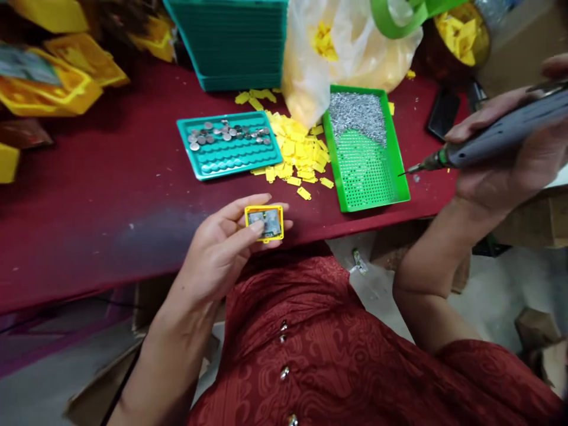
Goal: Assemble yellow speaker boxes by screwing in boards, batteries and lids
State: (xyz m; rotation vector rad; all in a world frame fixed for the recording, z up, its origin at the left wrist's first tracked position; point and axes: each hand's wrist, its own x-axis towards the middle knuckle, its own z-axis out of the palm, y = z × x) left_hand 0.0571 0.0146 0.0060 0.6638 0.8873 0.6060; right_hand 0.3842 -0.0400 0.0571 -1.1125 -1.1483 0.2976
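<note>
My left hand [222,245] grips a small yellow plastic case [283,222] near the table's front edge. Its open side faces up and shows a circuit board [271,223] inside, with my thumb lying across it. At the right, my right hand [510,154] is wrapped around a grey electric screwdriver [488,135]. The thin bit points left, over the right rim of a green perforated tray [366,177]. Small silver screws [357,115] fill the back of that tray. Left of it lies a loose pile of yellow plastic pieces [302,148].
A teal tray [235,163] holds several coin cells [226,131]. Behind stand stacked teal trays [239,44] and a plastic bag [355,47] of yellow parts. Yellow bins [53,89] are at the left. A dark phone [444,112] lies at the right of the red table [110,195].
</note>
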